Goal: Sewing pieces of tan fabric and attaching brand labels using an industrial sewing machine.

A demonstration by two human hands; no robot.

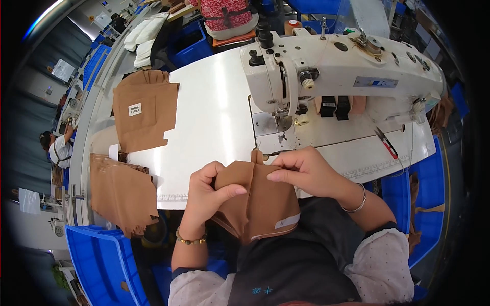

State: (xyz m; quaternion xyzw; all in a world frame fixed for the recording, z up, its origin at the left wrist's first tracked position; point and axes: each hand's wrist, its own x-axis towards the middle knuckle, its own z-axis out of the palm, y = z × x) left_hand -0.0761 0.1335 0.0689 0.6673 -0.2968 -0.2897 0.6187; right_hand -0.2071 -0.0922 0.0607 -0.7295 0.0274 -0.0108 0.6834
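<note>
Between my two hands a piece of brown fabric (273, 201) is held up at the front edge of the sewing table. A raised seam runs down its middle, and a white strip sits near its lower edge. My left hand (206, 191) pinches its upper left side, thumb on top. At the upper right, my right hand (303, 171) grips the cloth between thumb and fingers. A narrow brown tab sticks up from the top edge. Just beyond the cloth stands the white sewing machine (352, 61), its needle area close to the fabric's top.
Brown fabric pieces lie stacked on the left: one pile with a white label (145, 109), another (122, 194) overhanging the edge. Small snips (387, 143) rest right of the machine. Blue bins (102, 265) flank the table (204, 112). Another person (60, 150) sits far left.
</note>
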